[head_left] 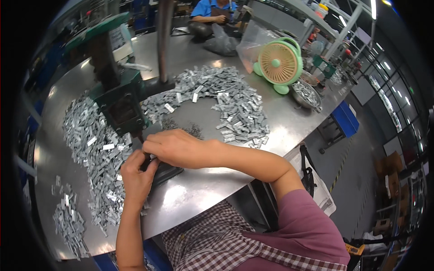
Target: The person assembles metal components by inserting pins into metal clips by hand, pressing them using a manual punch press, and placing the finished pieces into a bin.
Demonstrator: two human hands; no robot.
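At centre left of the frame, both hands are brought together over the dark base plate of the green bench-mounted press; the left hand is closed, its fingertips pinched on a small grey stamped-metal clip, of which only a sliver is visible; the right hand is curled over it from above, fingers bent down onto the same clip, so that its long axis cannot be told. The clip lies directly between the two hands, touching both, just below and to the right of the press opening; the left hand is set beneath it, the right hand above. The nearest supply, a long heap of grey metal clips, is spread on the steel bench just left of the left hand; a second arc-shaped heap is found well apart, at upper centre. A green desk fan is placed at upper right; another person is seated at the far edge.
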